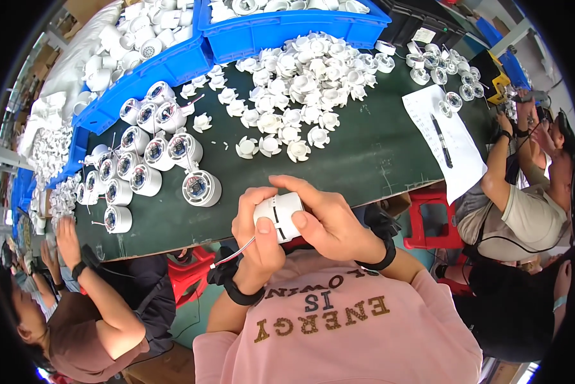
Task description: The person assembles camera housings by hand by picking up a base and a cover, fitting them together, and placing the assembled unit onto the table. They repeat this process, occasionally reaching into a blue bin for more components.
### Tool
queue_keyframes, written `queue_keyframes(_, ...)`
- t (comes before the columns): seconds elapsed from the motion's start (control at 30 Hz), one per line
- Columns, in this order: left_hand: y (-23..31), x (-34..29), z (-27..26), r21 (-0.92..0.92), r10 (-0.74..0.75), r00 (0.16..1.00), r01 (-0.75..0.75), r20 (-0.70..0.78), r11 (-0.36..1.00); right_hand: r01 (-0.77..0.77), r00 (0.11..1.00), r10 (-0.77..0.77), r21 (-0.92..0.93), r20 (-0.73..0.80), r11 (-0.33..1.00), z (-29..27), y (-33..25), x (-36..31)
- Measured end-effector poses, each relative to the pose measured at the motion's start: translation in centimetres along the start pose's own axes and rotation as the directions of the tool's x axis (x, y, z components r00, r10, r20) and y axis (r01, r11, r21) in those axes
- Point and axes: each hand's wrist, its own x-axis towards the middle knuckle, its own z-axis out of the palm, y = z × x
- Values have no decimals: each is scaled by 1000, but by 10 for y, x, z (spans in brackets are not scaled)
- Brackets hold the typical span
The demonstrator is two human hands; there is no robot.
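Note:
Just past the table's near edge, both my hands hold up a white cylindrical plastic housing (pixel 279 212) with dark slots around its side. My left hand (pixel 256 233) wraps its left side, thumb pressed on the wall. From the right, my right hand (pixel 335 224) grips it with the thumb on the near side and fingers over the far side. A thin cable (pixel 235 251) with a small white plug hangs out beside my left hand. Left of my hands stand several similar white round units (pixel 145 179) with circuit boards and wires showing, the closest being a single unit (pixel 201 188).
A heap of white finned plastic parts (pixel 294 83) covers the table's middle, before a blue bin (pixel 294 25). Another blue bin (pixel 153 75) holds white housings. Clear round covers (pixel 431 63), paper (pixel 422 105) and a pen (pixel 442 141) lie right. Co-workers sit on both sides; red stools (pixel 428 217) stand below.

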Motion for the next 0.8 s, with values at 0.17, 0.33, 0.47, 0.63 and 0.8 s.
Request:
queue_keyframes(0.17,5,-3,-1,-17,8,1000,-8,-12,1000,118,991,-120,-46,-64,992,8,9,-1)
queue_keyframes(0.33,8,-7,-1,-9,-26,1000,26,-16,1000,119,991,-122,-55,-54,991,11,11,-4)
queue_keyframes(0.47,8,-7,6,2,34,999,-34,-35,999,218,959,-239,-146,-150,965,20,16,-4)
queue_keyframes(0.63,16,-6,7,97,115,993,-112,-27,989,268,950,-289,-166,-116,949,21,16,-4)
queue_keyframes(0.8,-7,15,-5,-53,-60,997,62,49,997,152,983,-177,-311,-56,938,12,22,15)
